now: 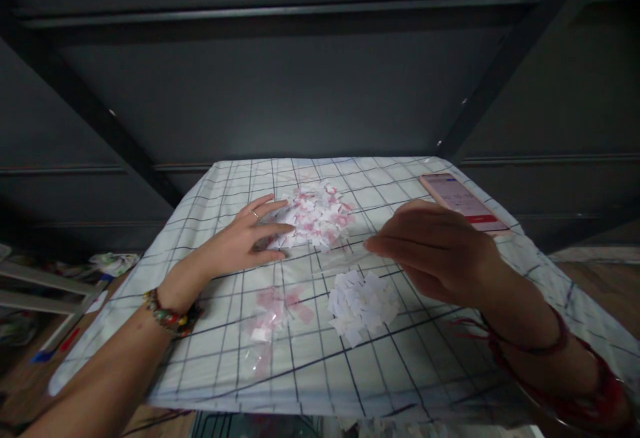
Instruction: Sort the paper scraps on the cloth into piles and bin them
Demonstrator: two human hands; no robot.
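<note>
My left hand (250, 235) reaches in from the left, fingers spread, its fingertips at the left edge of a pile of white and pink paper scraps (320, 215). A ring is on one finger. To the right, my right hand (433, 248) is closed in a pinch above the cloth; whatever lies between its fingertips is hidden. Nearer to me, a smaller heap of white paper scraps (363, 305) lies below and left of the right hand. Several pink, see-through pieces (277, 311) are left of that heap. A clear sheen, perhaps plastic film, shows between the piles.
A white cloth with dark grid lines (210, 365) covers the table. A phone (465, 205) with its screen lit lies at the right, beyond my right hand. Dark panels (280, 91) stand behind the table. A pale chair or rack (45, 291) stands at the left.
</note>
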